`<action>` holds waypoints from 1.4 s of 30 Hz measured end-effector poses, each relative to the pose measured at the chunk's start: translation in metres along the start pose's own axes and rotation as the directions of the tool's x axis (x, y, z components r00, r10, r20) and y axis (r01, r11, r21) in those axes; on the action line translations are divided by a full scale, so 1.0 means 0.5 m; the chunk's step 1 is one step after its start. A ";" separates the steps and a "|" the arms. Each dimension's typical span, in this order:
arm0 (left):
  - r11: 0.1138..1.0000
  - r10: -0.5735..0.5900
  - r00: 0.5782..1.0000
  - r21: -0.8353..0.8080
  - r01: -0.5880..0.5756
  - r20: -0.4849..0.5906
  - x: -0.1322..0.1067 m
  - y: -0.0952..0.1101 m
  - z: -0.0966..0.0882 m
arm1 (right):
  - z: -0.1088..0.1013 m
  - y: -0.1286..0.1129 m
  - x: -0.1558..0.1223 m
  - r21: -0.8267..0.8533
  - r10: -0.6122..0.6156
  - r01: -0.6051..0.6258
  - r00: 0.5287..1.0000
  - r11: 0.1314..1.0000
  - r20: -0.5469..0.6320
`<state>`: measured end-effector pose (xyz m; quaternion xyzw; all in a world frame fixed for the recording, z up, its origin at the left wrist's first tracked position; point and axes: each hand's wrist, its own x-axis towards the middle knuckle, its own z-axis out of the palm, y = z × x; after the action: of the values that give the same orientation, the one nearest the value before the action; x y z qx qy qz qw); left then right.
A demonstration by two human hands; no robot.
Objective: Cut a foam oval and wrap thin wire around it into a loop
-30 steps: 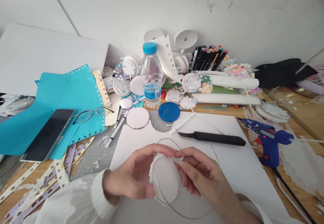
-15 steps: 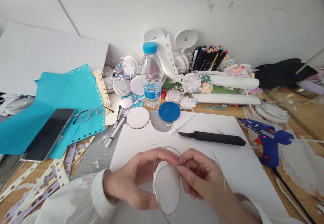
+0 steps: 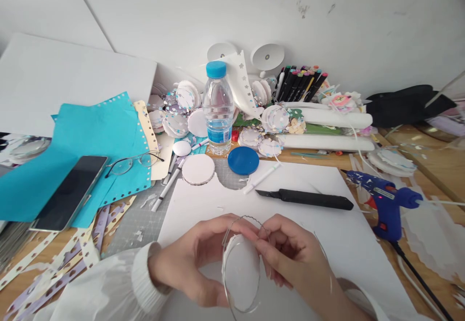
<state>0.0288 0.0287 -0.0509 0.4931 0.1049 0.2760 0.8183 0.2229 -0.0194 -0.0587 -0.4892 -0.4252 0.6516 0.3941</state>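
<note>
Between my hands is a white paper disc (image 3: pixel 242 272), held on edge and tilted, with a ragged rim. A thin silvery wire (image 3: pixel 225 282) loops around its edge and stands off from it at the top. My left hand (image 3: pixel 203 258) grips the disc from the left, thumb below and fingers over the top. At its right edge, the fingers of my right hand (image 3: pixel 286 253) pinch together on the wire. A loose end of the wire arcs past the back of the right hand. Beneath both hands lies a white foam sheet (image 3: pixel 203 200) with a curved cutout.
A black craft knife (image 3: pixel 312 199) and a white marker (image 3: pixel 262 177) lie ahead. At right stands a blue glue gun (image 3: pixel 388 205). A blue lid (image 3: pixel 243 160), another white disc (image 3: pixel 198 169) and a water bottle (image 3: pixel 218 108) are farther back. A phone (image 3: pixel 70 192) and glasses (image 3: pixel 132 162) lie left.
The disc has turned slightly to face me more and sits a little lower. The wire loop's top has shifted slightly right. Both hands keep their hold.
</note>
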 end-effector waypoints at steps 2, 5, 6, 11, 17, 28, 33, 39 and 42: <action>1.000 -0.005 1.000 0.004 0.005 0.006 -0.002 -0.002 0.000 | 0.000 -0.002 -0.001 -0.004 0.001 -0.001 1.000 1.000 -0.015; 0.999 -0.045 0.999 -0.017 0.045 -0.015 -0.006 -0.007 -0.001 | 0.004 -0.009 -0.005 -0.008 0.014 -0.014 0.999 1.000 -0.029; 0.997 -0.066 0.998 -0.035 0.066 -0.023 -0.008 -0.009 -0.001 | 0.006 -0.012 -0.006 -0.012 0.022 -0.023 0.999 1.000 -0.041; 0.989 -0.115 0.992 -0.102 0.109 -0.057 -0.010 -0.015 -0.001 | 0.015 -0.023 -0.009 -0.012 0.031 -0.032 0.995 0.999 -0.098; 0.984 -0.123 0.985 -0.146 0.105 -0.118 -0.013 -0.014 -0.002 | 0.004 -0.008 -0.004 -0.003 0.019 -0.020 0.998 1.000 -0.062; 0.979 -0.133 0.981 -0.171 0.108 -0.139 -0.016 -0.011 -0.004 | 0.015 -0.026 -0.008 -0.004 0.036 -0.037 0.985 0.999 -0.170; 0.983 -0.122 0.984 -0.151 0.102 -0.129 -0.017 -0.012 -0.004 | 0.020 -0.034 -0.012 -0.010 0.020 -0.022 0.981 1.000 -0.192; 0.980 -0.143 0.981 -0.154 0.122 -0.133 -0.016 -0.010 -0.005 | 0.019 -0.032 -0.010 -0.009 0.007 -0.009 0.981 1.000 -0.194; 0.979 -0.143 0.981 -0.161 0.122 -0.131 -0.016 -0.011 -0.006 | 0.020 -0.031 -0.011 0.003 0.007 -0.006 0.980 1.000 -0.197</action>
<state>0.0226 0.0244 -0.0579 0.4004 0.1742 0.2623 0.8606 0.2157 -0.0209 -0.0408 -0.5521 -0.3816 0.6019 0.4328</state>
